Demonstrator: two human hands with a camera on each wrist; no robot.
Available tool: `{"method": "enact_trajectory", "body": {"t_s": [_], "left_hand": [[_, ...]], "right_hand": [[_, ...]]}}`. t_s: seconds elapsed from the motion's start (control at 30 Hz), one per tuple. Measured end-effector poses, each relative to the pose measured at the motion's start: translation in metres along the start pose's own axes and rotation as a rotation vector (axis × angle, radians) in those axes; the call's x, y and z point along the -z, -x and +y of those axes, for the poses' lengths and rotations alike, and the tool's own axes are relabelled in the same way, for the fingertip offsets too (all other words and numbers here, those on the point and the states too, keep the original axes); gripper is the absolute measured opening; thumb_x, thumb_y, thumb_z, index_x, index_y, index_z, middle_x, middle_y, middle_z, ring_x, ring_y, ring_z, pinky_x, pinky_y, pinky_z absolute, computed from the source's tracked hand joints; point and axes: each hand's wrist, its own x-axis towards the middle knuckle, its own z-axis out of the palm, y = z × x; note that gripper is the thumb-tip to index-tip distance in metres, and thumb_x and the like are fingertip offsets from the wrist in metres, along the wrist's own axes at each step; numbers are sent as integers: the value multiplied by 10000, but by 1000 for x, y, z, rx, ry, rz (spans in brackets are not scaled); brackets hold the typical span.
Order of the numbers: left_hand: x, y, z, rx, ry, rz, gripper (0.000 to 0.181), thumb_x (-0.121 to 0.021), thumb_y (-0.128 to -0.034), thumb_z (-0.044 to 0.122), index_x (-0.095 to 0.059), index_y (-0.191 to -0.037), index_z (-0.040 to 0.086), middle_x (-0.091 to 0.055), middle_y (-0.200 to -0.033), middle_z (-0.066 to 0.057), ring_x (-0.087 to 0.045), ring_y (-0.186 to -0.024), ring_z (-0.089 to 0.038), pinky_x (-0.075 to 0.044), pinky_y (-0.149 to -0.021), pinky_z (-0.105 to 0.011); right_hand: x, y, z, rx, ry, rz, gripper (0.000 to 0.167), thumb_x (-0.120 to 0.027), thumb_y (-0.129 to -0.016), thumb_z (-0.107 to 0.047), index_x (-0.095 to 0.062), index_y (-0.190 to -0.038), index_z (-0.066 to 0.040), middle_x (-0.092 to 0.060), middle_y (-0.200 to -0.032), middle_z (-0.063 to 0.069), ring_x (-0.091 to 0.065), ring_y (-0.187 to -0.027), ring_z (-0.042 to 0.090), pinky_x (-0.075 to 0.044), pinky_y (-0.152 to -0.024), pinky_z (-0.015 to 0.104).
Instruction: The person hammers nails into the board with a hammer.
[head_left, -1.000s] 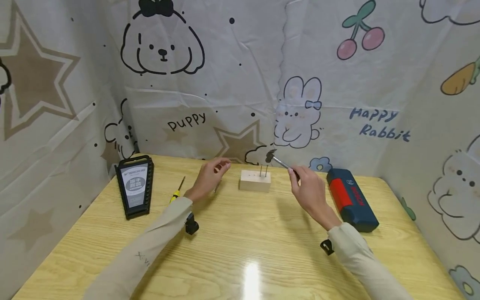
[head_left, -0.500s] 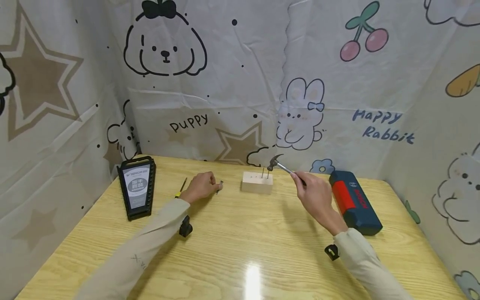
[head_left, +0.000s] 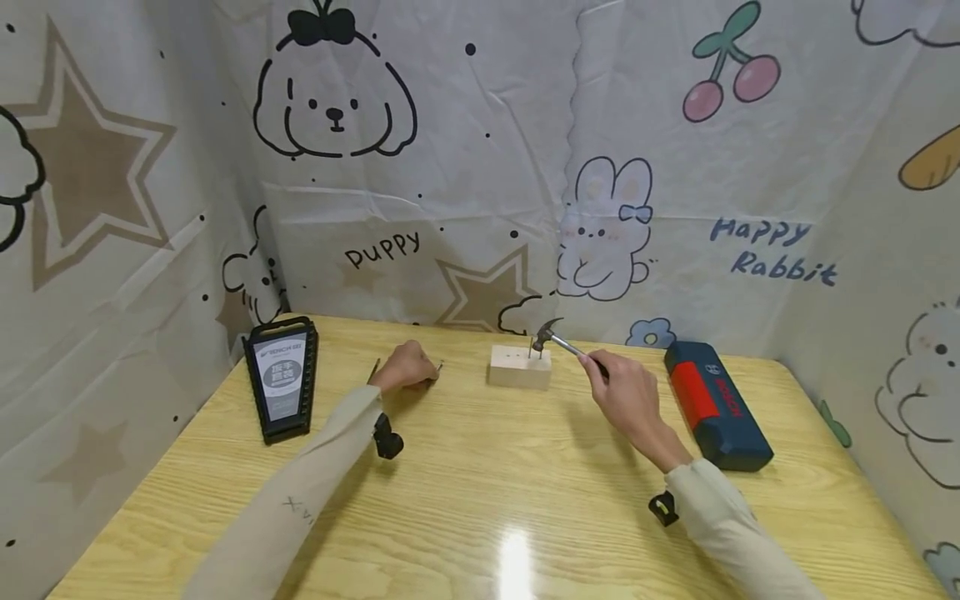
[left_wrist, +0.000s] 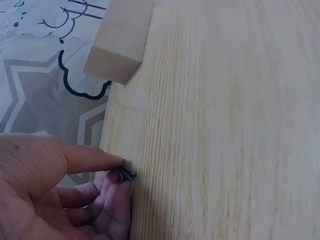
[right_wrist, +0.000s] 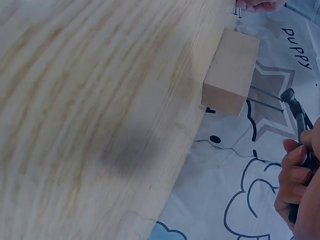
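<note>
Dark metal nails (left_wrist: 126, 174) are sitting clamped between thumb and finger of the left hand (head_left: 408, 367), near the far edge of the table (head_left: 480, 483); singling out one shank should be making for a steadier pinch. The right hand (head_left: 628, 396) is holding the hammer (head_left: 567, 344), fingers curled round its handle, its head best held clear of two slim upright nails (right_wrist: 266, 105) standing in the smooth, squared, pale wooden block (head_left: 519, 378) by that edge.
</note>
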Motion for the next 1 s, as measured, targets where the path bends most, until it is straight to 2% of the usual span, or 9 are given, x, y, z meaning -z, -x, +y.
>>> {"method": "enact_trajectory", "body": {"t_s": [0.17,0.27,0.37,0.43,0.53,0.67,0.77,1.0], "left_hand": [[2,1,-8,20,88,3,450,-627,-975,61,-498,-548,115,-403,-496,36,-323,-441,-91,-346,-508,-228],[3,3,-11,25,137,28,350,-647,-989,73,-649,-640,42,-555,-596,21,-451,-502,-81,-435,-538,-218],[5,6,-12,-1,151,59,161,-681,-985,69,-763,-940,-61,-751,-808,-87,-657,-640,-114,-549,-626,-218],[5,8,-11,-52,162,82,240,-688,-988,56,-728,-1165,-101,-790,-972,-174,-749,-774,-181,-606,-701,-247],[4,10,-6,-133,237,118,365,-682,-995,24,-635,-1328,-120,-766,-1087,-258,-780,-898,-303,-652,-799,-348],[-2,10,5,-216,410,124,383,-672,-990,-46,-615,-1361,-124,-732,-1145,-313,-762,-967,-406,-637,-881,-486],[-11,8,14,-266,488,125,351,-679,-983,-59,-650,-1330,-104,-716,-1161,-334,-751,-983,-431,-620,-904,-519],[-33,-6,30,-397,551,125,333,-685,-974,-71,-658,-1301,-128,-710,-1154,-351,-723,-1011,-490,-652,-850,-383]], "right_hand": [[-1,-2,-1,-3,-19,-2,226,-679,-1041,-226,-779,-954,-43,-572,-622,18,-442,-514,148,-315,-462,291],[1,-4,-2,-24,-22,-27,241,-661,-1051,-237,-777,-967,-42,-558,-620,18,-428,-518,154,-302,-480,295],[6,-2,-5,-73,-36,-92,252,-649,-1058,-249,-785,-1008,-43,-579,-629,12,-431,-521,154,-305,-494,297],[9,0,-7,-109,-52,-130,258,-646,-1058,-258,-789,-1030,-45,-580,-625,4,-431,-521,154,-305,-502,296],[15,0,-9,-141,-78,-155,268,-637,-1064,-277,-788,-1032,-57,-561,-615,-4,-433,-522,158,-303,-503,296],[17,-3,-9,-150,-104,-157,288,-619,-1076,-298,-783,-1033,-65,-555,-626,8,-433,-531,160,-293,-504,294],[16,-5,-9,-160,-113,-171,297,-618,-1077,-309,-789,-1049,-67,-576,-642,15,-443,-539,158,-300,-508,293],[15,-4,-6,-181,-116,-184,298,-634,-1068,-314,-801,-1072,-66,-618,-669,11,-460,-557,158,-315,-519,297]]}}
